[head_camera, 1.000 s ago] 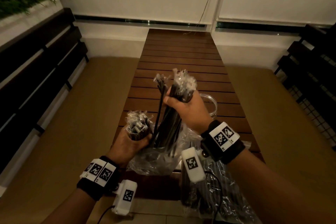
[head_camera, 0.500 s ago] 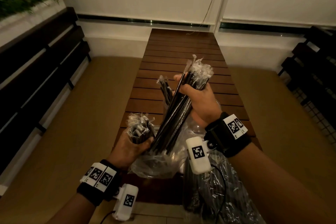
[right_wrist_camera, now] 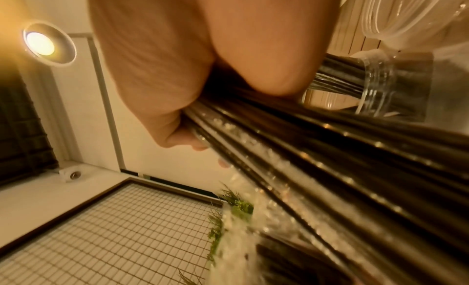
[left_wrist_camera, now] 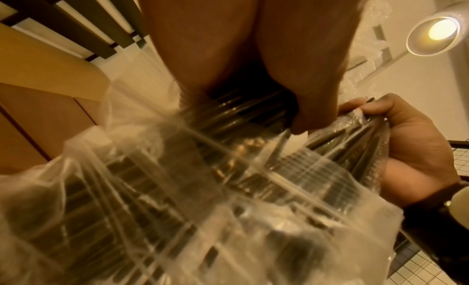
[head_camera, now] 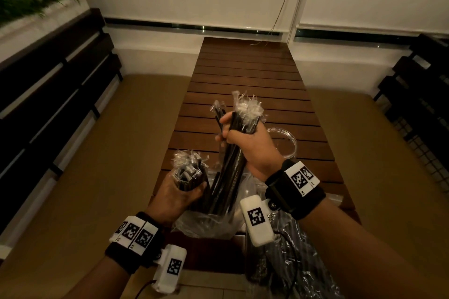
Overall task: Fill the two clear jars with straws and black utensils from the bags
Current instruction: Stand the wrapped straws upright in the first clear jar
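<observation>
Over the near end of the slatted wooden surface (head_camera: 245,85), the right hand (head_camera: 252,150) grips a bundle of wrapped black straws (head_camera: 230,167); the left hand (head_camera: 179,194) clutches another over the clear plastic bag (head_camera: 206,226). Next, seemingly, into the clear jar (head_camera: 288,141).

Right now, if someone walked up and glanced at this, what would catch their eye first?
Probably the right hand gripping a tall bundle of wrapped black straws, raised over the near end of the slatted wooden table. Just left and lower, the left hand grips a shorter wrapped bundle. A clear jar peeks out behind the right hand.
</observation>
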Action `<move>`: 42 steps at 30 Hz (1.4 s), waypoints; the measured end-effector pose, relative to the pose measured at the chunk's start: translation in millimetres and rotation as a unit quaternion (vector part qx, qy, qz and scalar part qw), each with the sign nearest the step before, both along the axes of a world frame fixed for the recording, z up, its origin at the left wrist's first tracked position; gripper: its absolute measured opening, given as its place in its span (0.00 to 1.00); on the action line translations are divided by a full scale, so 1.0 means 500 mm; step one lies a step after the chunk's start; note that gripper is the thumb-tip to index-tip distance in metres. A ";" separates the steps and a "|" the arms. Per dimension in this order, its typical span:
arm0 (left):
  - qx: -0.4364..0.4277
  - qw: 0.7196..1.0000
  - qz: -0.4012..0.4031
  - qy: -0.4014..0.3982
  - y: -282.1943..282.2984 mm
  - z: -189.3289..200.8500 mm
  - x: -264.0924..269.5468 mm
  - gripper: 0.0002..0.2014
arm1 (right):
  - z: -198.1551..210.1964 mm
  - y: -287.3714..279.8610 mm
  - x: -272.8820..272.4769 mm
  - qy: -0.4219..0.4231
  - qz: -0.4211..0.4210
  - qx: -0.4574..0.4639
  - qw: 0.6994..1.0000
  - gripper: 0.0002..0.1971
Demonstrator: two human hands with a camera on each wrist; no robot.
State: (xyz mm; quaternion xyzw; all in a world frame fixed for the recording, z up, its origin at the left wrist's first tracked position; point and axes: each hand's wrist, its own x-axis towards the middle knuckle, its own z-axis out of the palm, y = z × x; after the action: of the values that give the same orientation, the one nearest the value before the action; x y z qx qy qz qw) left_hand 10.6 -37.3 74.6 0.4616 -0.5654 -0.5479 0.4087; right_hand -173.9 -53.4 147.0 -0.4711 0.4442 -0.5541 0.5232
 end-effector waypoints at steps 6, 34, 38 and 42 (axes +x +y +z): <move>-0.022 1.000 -0.017 -0.001 0.002 0.004 0.000 0.20 | 0.008 0.018 0.008 0.051 -0.006 -0.007 0.999 0.12; -0.015 1.000 -0.002 -0.011 0.003 0.002 0.007 0.18 | 0.170 -0.148 -0.138 0.032 -0.220 -0.229 0.948 0.07; -0.016 1.000 -0.009 -0.014 0.002 0.000 0.008 0.18 | 0.115 -0.161 -0.116 0.072 -0.213 -0.174 0.959 0.12; -0.017 1.000 -0.001 -0.013 0.001 -0.007 0.011 0.18 | 0.062 -0.166 -0.089 0.097 -0.215 -0.122 0.964 0.08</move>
State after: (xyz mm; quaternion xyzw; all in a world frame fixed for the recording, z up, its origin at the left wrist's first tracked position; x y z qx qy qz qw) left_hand 16.3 -36.7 71.2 0.4608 -0.5803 -0.5329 0.4086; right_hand -218.4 -136.6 178.1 -0.4764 0.5130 -0.6549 0.2846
